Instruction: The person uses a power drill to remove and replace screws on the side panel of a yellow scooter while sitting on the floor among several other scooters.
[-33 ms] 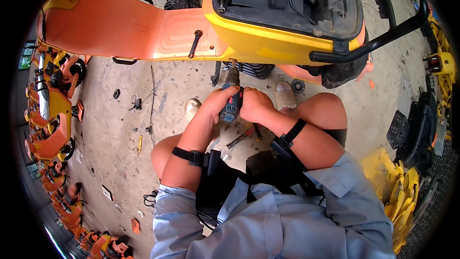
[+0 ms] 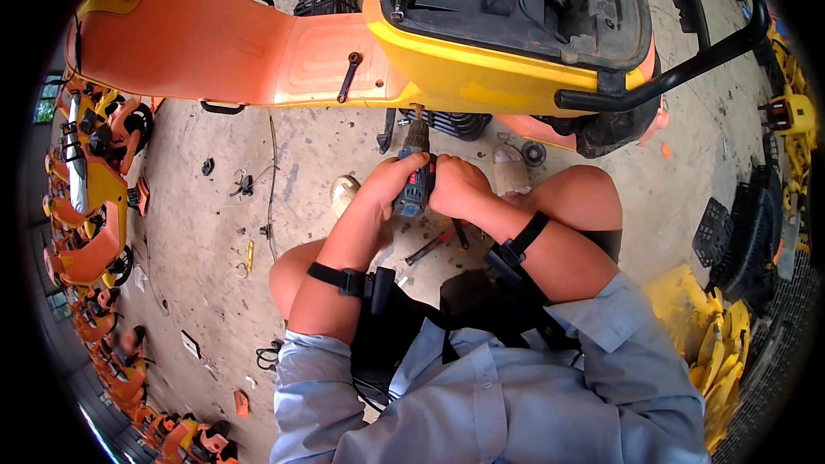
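Observation:
Both of my hands grip a blue and black cordless drill (image 2: 413, 189), held between my knees and the scooter. My left hand (image 2: 396, 180) wraps its left side with the thumb on top; my right hand (image 2: 458, 182) closes round it from the right. The drill's bit reaches the lower yellow edge of an orange and yellow scooter body (image 2: 490, 90); whether it is inside a hole I cannot tell. A black wrench (image 2: 350, 77) lies on the orange footboard (image 2: 223, 51). More hand tools (image 2: 430, 247) lie on the floor below the drill.
A black tube frame (image 2: 679, 77) juts from the scooter's right end. Orange scooters (image 2: 99, 241) line the left, with a blurred person (image 2: 129, 342) among them. Yellow panels (image 2: 713, 352) and black plastic parts (image 2: 748, 232) lie right. Cables and small parts (image 2: 247, 185) litter the concrete floor (image 2: 198, 275).

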`<state>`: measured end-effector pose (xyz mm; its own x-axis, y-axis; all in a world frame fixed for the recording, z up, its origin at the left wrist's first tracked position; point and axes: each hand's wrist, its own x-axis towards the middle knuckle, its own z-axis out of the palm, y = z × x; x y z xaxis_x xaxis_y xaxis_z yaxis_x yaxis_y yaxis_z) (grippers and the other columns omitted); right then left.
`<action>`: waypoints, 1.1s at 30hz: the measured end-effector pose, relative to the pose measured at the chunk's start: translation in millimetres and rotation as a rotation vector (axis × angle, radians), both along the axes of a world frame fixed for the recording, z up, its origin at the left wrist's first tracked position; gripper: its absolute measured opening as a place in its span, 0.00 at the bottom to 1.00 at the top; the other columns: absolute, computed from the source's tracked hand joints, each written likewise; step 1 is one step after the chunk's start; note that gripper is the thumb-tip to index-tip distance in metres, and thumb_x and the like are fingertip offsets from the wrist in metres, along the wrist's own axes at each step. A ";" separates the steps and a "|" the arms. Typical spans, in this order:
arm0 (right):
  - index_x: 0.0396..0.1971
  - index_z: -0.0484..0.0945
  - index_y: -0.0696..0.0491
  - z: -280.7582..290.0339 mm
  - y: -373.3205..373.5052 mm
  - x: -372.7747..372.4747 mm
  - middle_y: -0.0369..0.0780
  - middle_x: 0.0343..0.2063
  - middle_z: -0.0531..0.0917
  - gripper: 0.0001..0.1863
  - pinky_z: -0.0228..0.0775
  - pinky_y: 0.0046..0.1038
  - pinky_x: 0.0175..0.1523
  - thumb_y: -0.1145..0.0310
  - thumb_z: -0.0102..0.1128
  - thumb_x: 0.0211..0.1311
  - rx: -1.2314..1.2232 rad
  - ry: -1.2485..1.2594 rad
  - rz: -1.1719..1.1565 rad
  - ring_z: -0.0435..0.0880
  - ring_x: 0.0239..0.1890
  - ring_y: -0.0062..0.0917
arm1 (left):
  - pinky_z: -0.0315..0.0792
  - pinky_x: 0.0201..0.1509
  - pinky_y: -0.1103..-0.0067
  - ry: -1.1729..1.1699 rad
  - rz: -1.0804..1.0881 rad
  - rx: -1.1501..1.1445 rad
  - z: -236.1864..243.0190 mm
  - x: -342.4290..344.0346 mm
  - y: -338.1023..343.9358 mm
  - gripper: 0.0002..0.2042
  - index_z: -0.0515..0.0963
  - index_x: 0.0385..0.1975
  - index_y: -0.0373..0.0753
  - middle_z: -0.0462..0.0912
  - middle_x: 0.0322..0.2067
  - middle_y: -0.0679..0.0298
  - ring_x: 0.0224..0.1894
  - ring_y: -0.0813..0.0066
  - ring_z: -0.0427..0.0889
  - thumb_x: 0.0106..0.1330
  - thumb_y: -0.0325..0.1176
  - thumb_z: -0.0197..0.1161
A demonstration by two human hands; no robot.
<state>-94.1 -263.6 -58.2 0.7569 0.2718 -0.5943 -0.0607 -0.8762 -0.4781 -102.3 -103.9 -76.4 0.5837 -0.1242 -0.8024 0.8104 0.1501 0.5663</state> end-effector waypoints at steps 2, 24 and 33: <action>0.45 0.78 0.59 2.9 -3.4 2.4 0.51 0.44 0.85 0.19 0.79 0.40 0.53 0.69 0.66 0.52 0.002 0.012 0.028 0.86 0.49 0.45 | 0.80 0.35 0.78 0.000 -0.005 0.012 2.7 -2.6 -0.8 0.22 0.80 0.46 0.31 0.86 0.35 0.61 0.31 0.75 0.85 0.67 0.47 0.67; 0.46 0.79 0.61 -12.9 -6.9 39.5 0.52 0.44 0.86 0.24 0.79 0.40 0.52 0.66 0.68 0.48 -0.153 0.151 0.454 0.86 0.50 0.45 | 0.79 0.37 0.75 0.143 0.062 -0.062 -14.0 -0.3 -13.7 0.20 0.81 0.46 0.35 0.86 0.37 0.62 0.35 0.73 0.85 0.71 0.49 0.62; 0.44 0.79 0.59 -27.2 -2.2 49.1 0.49 0.41 0.85 0.20 0.78 0.37 0.52 0.68 0.68 0.50 -0.171 -0.171 0.401 0.87 0.45 0.40 | 0.80 0.45 0.75 0.013 0.108 0.022 -15.4 10.1 -9.2 0.24 0.72 0.57 0.31 0.83 0.46 0.58 0.43 0.72 0.84 0.70 0.44 0.65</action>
